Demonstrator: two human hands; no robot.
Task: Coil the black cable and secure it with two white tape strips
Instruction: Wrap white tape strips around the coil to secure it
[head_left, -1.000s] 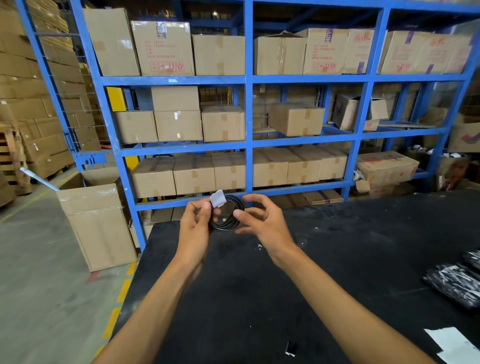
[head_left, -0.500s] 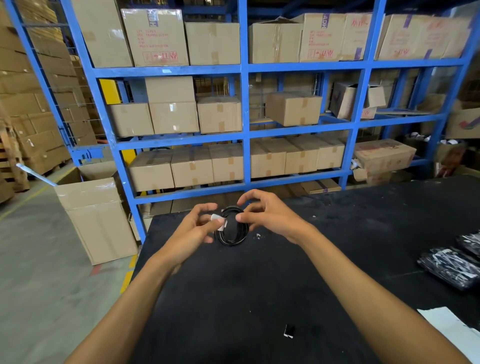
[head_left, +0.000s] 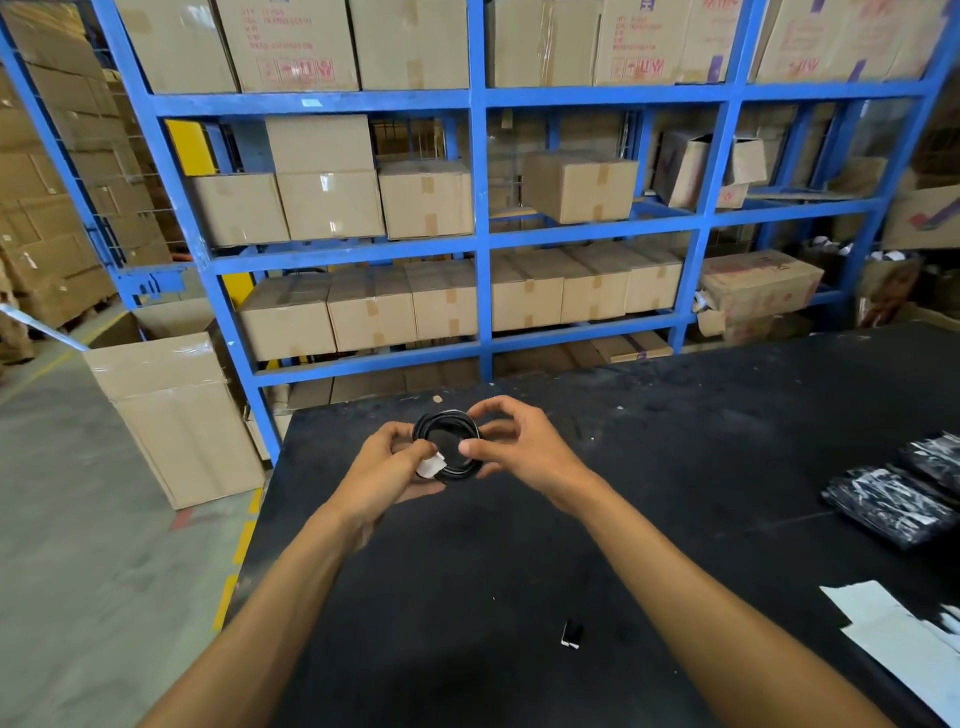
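Head view: a black cable (head_left: 448, 447), wound into a round coil, is held just above the far left part of a black table (head_left: 467, 597). The coil is tilted so that its open centre is turned up toward the camera; as a ring, no long axis can be made out. The left hand (head_left: 387, 470) is closed on the coil's near left edge, where a white tape strip (head_left: 431, 465) is pinched against the strands. The right hand (head_left: 519, 447) grips the coil's right side, thumb near and fingers curled over the far rim. Behind the table, a blue rack (head_left: 480, 234) is filled with cardboard boxes (head_left: 371, 309). A taller carton (head_left: 176, 415) stands on the floor at the left. Black wrapped bundles (head_left: 893, 506) and white sheets (head_left: 893, 634) lie on the table at the right, well apart from the hands, and a small black-and-white scrap (head_left: 571, 635) lies nearer the camera.
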